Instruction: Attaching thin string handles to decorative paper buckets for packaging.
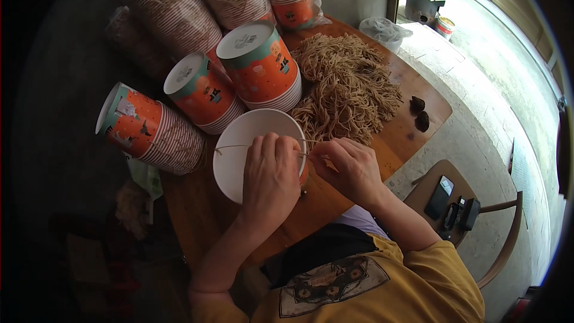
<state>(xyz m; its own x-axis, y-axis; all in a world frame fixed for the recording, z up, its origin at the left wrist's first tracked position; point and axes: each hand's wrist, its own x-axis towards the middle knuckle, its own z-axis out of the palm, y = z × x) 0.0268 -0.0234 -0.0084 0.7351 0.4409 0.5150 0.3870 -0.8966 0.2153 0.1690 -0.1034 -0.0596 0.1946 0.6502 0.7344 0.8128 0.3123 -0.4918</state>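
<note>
A white paper bucket point(229, 173) sits open side up near the table's front edge, its inside facing me. Across its mouth runs a thin tan cord point(232, 146), one end sticking out to the left. My left hand point(270, 170) lies over the bucket's right side with its fingers closed on the cord. Just to the right of the rim, my right hand point(350, 167) pinches the same cord between thumb and fingers. The fingertips of both hands are close together, and the left ones are partly hidden. Behind them spreads a large heap of similar tan cords point(347, 84).
Upside-down orange bucket stacks point(258, 69) stand behind and left of the white bucket. Bagged bucket stacks point(176, 12) rise at the back. Two dark lumps point(419, 113) lie on the wooden table point(427, 93). A chair point(463, 188) at right holds a phone point(440, 197) and small black items.
</note>
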